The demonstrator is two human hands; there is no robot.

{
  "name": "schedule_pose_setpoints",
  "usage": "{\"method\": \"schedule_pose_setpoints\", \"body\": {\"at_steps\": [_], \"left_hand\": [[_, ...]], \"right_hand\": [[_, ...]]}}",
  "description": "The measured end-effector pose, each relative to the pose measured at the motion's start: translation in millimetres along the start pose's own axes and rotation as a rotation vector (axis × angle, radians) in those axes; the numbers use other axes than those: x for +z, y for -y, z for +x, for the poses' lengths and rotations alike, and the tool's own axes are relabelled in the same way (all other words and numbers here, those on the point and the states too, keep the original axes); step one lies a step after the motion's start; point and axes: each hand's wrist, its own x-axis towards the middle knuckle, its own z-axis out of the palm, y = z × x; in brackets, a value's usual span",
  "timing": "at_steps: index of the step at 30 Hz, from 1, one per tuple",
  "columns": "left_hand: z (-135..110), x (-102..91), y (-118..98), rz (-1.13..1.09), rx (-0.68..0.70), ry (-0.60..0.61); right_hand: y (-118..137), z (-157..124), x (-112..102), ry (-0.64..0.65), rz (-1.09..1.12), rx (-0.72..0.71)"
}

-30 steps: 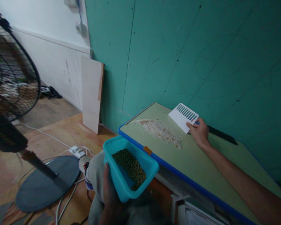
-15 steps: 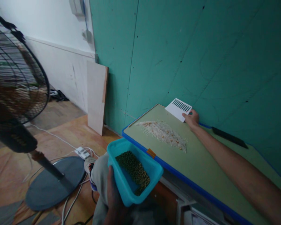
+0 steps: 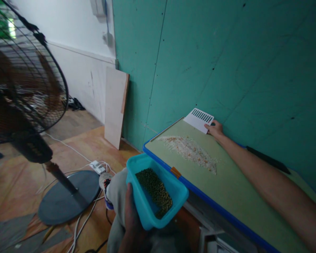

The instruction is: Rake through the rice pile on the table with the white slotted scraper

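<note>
My left hand [image 3: 131, 207] grips the side of a turquoise plastic tub [image 3: 177, 195], held tilted above my lap beside the table's near edge. Inside the tub lie green and yellowish beans [image 3: 155, 189]. At the table's far edge, by the wall, my right hand [image 3: 214, 128] pinches the right end of a white slotted card [image 3: 196, 121]. A loose spread of pale grains mixed with orange bits [image 3: 191, 151] lies on the pale green tabletop [image 3: 234, 186], between the card and the tub.
A standing fan [image 3: 28, 80] with a round base [image 3: 68, 198] is on the left. White cables and a power strip [image 3: 97, 167] lie on the floor. A white board [image 3: 116, 109] leans against the green wall [image 3: 213, 52]. A dark strip [image 3: 268, 160] lies along the table's back edge.
The view has turned slightly left, so the scene sits further right. My right hand and the slotted card have shifted a little left over the tabletop. The tub stays in my left hand.
</note>
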Motion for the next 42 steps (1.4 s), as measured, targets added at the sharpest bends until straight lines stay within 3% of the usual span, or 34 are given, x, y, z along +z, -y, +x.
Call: {"method": "schedule_pose_setpoints", "body": {"at_steps": [3,7,15,26,32,38,42], "left_hand": [[0,0.4,0,0.004,0.004,0.012],[-2,2.3,0,0.018,0.023,0.021],[2,-0.4,1,-0.062,-0.103,0.067],[1,-0.2,1,-0.111,-0.116,0.075],[1,1.1,0,-0.090,-0.098,0.074],[4,-0.5,0,-0.064,-0.074,0.033],[6,-2.6,2,-0.050,-0.097,0.050]], "right_hand": [[1,2,2,0.055,0.029,0.145],[5,-2,2,0.165,0.086,0.219],[19,-20,1,0.367,0.155,0.236],[37,-61,-12,0.550,0.188,0.208],[37,-72,-19,0.530,0.198,0.202],[27,-63,-22,0.366,0.185,0.206],[17,-55,-37,0.245,0.156,0.223]]}}
